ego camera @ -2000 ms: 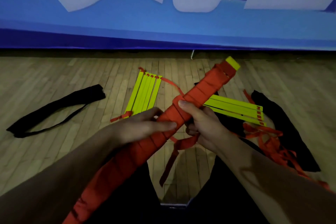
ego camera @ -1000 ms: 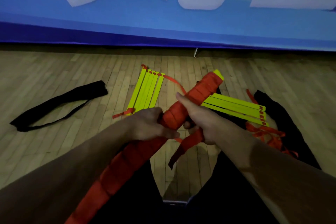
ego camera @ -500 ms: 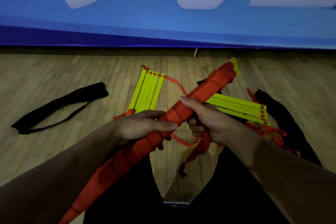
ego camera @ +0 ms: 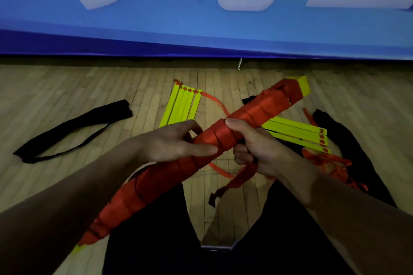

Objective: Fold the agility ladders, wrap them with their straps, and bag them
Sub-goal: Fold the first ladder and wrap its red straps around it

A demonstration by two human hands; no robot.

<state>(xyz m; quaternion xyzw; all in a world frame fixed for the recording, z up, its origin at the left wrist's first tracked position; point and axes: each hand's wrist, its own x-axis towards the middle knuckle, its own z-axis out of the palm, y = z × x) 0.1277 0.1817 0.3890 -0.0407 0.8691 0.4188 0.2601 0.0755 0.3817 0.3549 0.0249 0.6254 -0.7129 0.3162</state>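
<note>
A folded agility ladder bundle [ego camera: 257,109], yellow rungs wound in orange strap, slants from lower left to upper right above my lap. My left hand [ego camera: 176,143] holds its middle from the left, thumb laid along the wrap. My right hand [ego camera: 252,145] grips the bundle just right of that, thumb on top. The strap's loose end [ego camera: 232,183] hangs down from my right fist. Two more folded yellow ladders lie on the floor: one [ego camera: 181,107] behind my left hand, one [ego camera: 299,134] at right with tangled orange straps [ego camera: 330,163].
A black carry bag [ego camera: 73,127] with a thin strap lies on the wooden floor at left. Another black bag [ego camera: 348,140] lies at right under the tangled straps. A blue banner [ego camera: 201,24] closes off the floor ahead. My dark trouser legs fill the bottom.
The bundle has turned in my hands, its far yellow end now showing flat. The hanging strap end has grown shorter as more strap went round the bundle.
</note>
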